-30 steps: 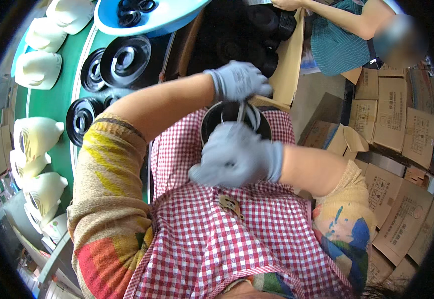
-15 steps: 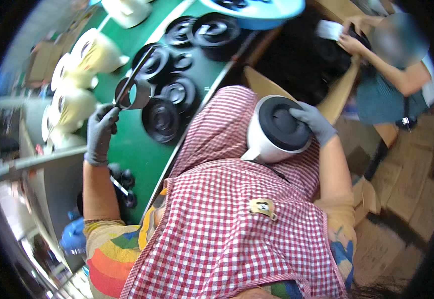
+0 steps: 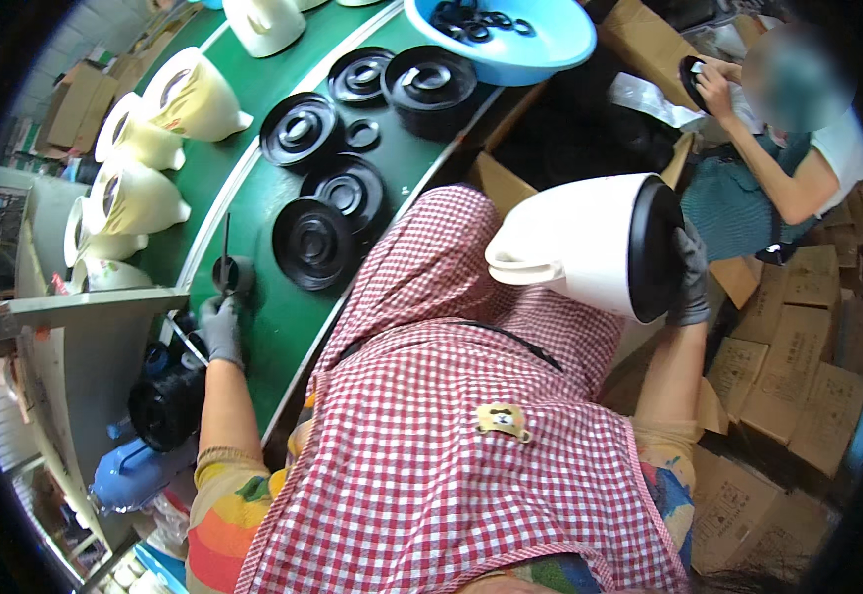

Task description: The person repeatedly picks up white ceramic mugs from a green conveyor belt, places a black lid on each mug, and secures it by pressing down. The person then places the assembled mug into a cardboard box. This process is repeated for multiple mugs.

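Nearest, low in the frame, a red-and-white checked cloth apron (image 3: 451, 445), soft and creased, with a small bear badge.

At centre right, the right hand (image 3: 691, 277) in a grey knit glove, fingers spread and wrapped over the matt black round base of a smooth white plastic jug (image 3: 580, 243). Jug lying on its side above the lap, now swung further right and raised compared with half a second ago.

At centre left, the left hand (image 3: 221, 332), also grey-gloved, lowered since then from mid-air onto the green belt worktop (image 3: 283, 327). Fingers curled at the foot of a small dark cup with a thin rod standing in it (image 3: 231, 269); whether gripping or only touching, cannot tell.

Further up the belt, glossy black ribbed discs (image 3: 312, 241), flat and round, lying apart.

Along the left edge, cream glazed jugs (image 3: 134, 198).

At top, a light blue plastic basin (image 3: 560, 49) holding black rings.

Far right, brown cardboard boxes (image 3: 798, 366) and a seated co-worker (image 3: 798, 168).
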A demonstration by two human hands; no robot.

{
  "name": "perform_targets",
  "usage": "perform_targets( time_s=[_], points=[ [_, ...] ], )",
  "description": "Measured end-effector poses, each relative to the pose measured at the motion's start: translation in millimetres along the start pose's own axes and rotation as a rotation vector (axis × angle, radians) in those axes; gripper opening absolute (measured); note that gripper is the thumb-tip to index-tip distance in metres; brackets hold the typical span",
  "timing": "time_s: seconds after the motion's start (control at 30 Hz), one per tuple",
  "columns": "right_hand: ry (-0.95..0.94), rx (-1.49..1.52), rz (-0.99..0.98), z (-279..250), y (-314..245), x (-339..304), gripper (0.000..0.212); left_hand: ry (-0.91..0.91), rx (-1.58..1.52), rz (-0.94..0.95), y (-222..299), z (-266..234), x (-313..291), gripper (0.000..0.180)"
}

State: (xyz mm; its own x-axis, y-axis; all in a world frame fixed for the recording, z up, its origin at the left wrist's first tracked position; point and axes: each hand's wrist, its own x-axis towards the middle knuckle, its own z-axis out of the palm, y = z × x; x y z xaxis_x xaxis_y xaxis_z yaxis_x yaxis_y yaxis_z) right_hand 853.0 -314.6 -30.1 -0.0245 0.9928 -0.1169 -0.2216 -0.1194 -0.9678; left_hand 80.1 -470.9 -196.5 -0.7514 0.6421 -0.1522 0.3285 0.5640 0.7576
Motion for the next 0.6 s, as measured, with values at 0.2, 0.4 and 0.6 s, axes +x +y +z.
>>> perform_targets(
  time_s=[0.2,0.4,0.6],
  points=[
    [-0.166,0.508,-0.299,76,6,-31,0.053,-0.964,-0.419,0.235,260,65,-140,0.036],
    [-0.481,0.57,-0.19,108,19,-31,0.047,-1.86,-1.029,-0.551,318,113,-196,0.051],
    [0.056,-0.204,0.091,62,57,-22,0.044,-1.702,-0.875,-0.183,310,114,-188,0.071]
  ],
)
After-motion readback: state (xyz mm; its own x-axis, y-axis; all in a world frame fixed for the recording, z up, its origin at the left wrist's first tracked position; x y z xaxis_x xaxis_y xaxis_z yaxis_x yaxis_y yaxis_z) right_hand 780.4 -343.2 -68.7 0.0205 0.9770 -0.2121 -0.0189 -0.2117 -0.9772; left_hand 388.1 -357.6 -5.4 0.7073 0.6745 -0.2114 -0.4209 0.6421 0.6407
